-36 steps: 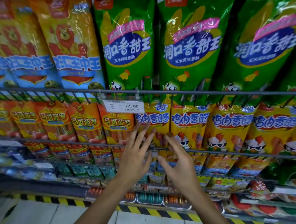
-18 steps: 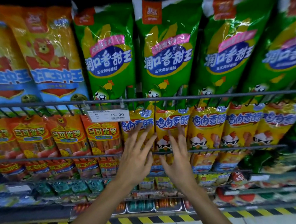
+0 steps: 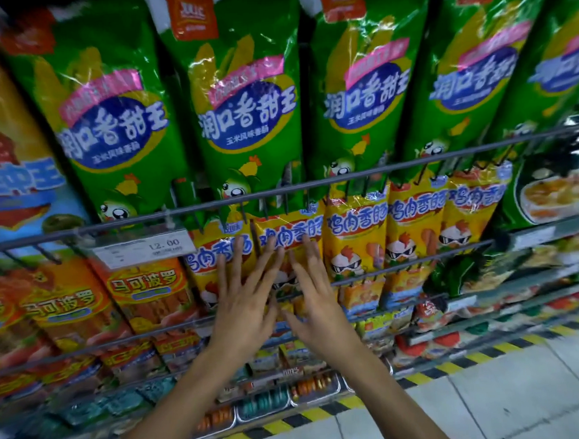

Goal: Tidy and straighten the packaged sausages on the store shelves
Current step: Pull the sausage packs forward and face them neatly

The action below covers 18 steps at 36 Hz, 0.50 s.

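Against the yellow sausage packs (image 3: 290, 236), left hand (image 3: 242, 309) and right hand (image 3: 319, 305), grip spread flat.

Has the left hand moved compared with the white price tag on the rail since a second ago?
Yes. The left hand has shifted right of the white price tag, its fingers now over the yellow chicken sausage packs.

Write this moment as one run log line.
left hand: open | right hand: open | both fingers spread against yellow sausage packs | nothing gripped
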Each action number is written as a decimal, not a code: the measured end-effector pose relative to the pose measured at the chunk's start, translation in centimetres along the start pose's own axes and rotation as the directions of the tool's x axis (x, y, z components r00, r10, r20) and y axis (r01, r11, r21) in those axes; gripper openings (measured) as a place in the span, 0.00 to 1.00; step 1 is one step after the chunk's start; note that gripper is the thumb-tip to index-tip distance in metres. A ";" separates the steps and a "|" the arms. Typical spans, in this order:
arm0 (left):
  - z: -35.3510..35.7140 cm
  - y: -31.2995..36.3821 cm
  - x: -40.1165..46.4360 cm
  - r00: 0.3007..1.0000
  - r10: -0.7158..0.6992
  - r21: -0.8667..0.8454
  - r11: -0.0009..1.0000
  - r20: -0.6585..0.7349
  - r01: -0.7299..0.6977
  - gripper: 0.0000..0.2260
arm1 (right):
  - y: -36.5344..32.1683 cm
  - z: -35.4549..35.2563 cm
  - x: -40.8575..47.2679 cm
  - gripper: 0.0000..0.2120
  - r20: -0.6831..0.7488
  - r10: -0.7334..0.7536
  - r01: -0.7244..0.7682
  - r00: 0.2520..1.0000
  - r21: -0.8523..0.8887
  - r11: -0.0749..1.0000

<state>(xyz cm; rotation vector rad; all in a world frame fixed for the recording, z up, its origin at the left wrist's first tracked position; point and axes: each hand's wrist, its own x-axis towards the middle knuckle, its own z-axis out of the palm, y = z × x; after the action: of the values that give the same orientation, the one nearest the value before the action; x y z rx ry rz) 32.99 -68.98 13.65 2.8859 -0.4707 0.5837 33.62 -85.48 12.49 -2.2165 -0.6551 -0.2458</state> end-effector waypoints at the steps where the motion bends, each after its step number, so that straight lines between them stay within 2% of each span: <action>1: -0.1 0.1 0.0 1.000 -0.004 -0.009 1.000 -0.008 0.004 0.38 | 0.2 -0.2 -0.2 0.36 -0.004 0.007 -0.007 1.000 0.030 1.000; 4: -0.4 0.5 0.0 0.999 -0.015 -0.039 0.999 -0.045 0.013 0.32 | 1.4 -0.9 -1.0 0.30 -0.074 0.125 -0.112 0.989 0.161 0.981; 7: 0.0 0.8 -0.7 0.995 -0.040 -0.081 0.996 -0.090 0.032 0.23 | 2.8 -2.5 -1.5 0.28 -0.233 0.171 -0.127 0.957 0.192 0.973; 10: 0.9 1.7 -1.1 0.995 -0.061 -0.137 0.989 -0.085 0.049 0.22 | 4.4 -4.6 -1.9 0.29 -0.337 0.235 -0.166 0.912 0.221 0.961; 15: 2.6 3.9 -0.1 0.998 -0.050 -0.201 0.979 -0.032 0.043 0.23 | 7.2 -7.3 -2.1 0.29 -0.342 0.341 -0.268 0.875 0.244 0.932; 18: 3.5 5.7 1.2 1.000 -0.023 -0.214 0.977 0.004 0.023 0.24 | 8.4 -8.0 -2.1 0.30 -0.293 0.316 -0.278 0.902 0.165 0.946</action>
<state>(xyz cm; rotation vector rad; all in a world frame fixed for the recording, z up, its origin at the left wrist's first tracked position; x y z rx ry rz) 33.33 -75.42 11.48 2.6840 -0.4684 0.4940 36.60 -96.81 11.62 -2.0653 -0.1463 -0.3837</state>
